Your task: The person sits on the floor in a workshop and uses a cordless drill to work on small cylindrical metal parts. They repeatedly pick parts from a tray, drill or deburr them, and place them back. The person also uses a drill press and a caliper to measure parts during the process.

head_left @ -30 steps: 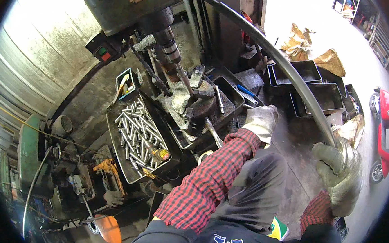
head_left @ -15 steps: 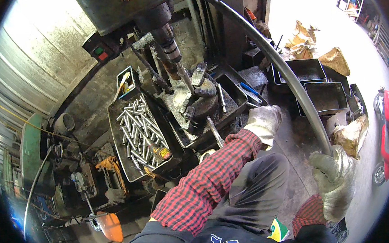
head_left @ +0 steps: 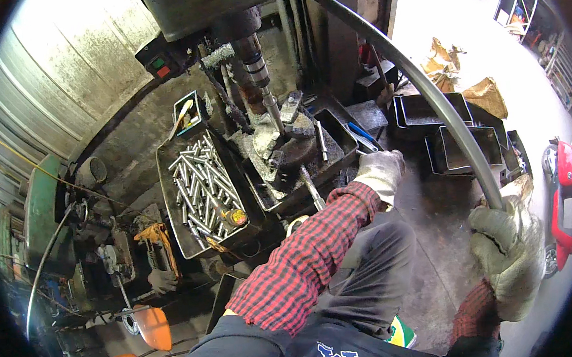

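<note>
My right hand (head_left: 508, 249), in a pale grey work glove, is closed round the lower end of a long curved metal lever (head_left: 428, 79). The lever reaches up to the drill press head (head_left: 221, 4). My left hand (head_left: 380, 173), in a whitish glove, is curled beside the front right corner of the machine's tray; what it holds, if anything, is hidden. Under the spindle, the drill bit (head_left: 273, 113) points down into a clamping fixture (head_left: 293, 141). A metal rod (head_left: 322, 141) lies right of the fixture, and another rod-like handle (head_left: 312, 186) sticks out in front.
Left of the machine, a metal tray (head_left: 171, 216) holds many short steel pins (head_left: 200, 184) and a brush-like tool (head_left: 234, 217). Dark bins (head_left: 464, 149) stand on the right, near brown sacks (head_left: 486, 98). A switch box (head_left: 160, 64) hangs upper left. A red vehicle (head_left: 567, 192) stands far right.
My right hand and the lever's lower end have shifted rightward past the bins. My left hand stays by the tray corner. The whole view has tilted slightly.
</note>
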